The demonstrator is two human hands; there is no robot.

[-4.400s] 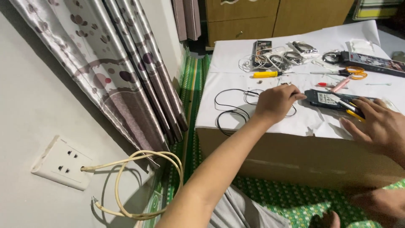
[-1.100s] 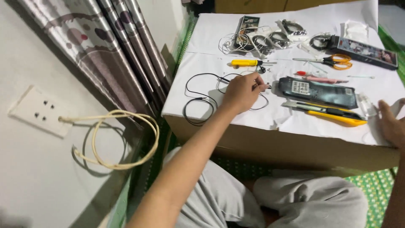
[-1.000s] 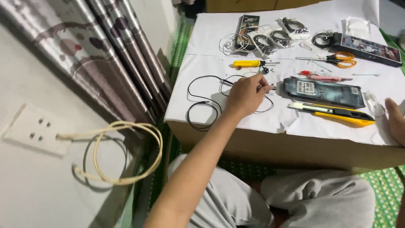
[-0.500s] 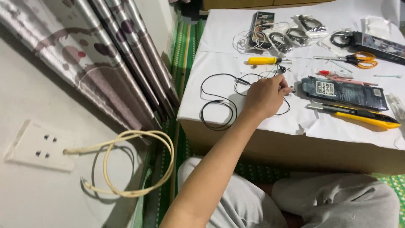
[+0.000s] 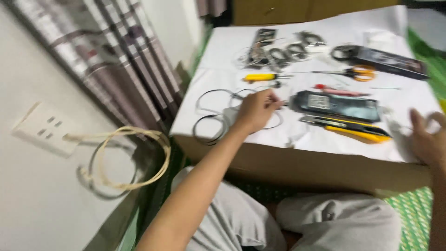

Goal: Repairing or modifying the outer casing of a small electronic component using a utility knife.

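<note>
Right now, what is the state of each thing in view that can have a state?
Left hand: fingers closed, resting on the black wire.
Black wire: coiled in loops, lying flat.
Right hand: at the table edge, grip unclear.
Scissors: lying flat; blades blurred.
Cream cable: looped, hanging from the wall socket.

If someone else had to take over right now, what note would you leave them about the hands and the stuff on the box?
Left hand: fingers closed over the thin black looped wire, on the white paper sheet that covers the cardboard box.
Right hand: rests at the paper's right edge; blurred, grip unclear.
Nearby: black rectangular meter, yellow utility knife, yellow-handled screwdriver, orange-handled scissors.
Done: tools laid out.
Left: the wire is not lifted yet.
</note>
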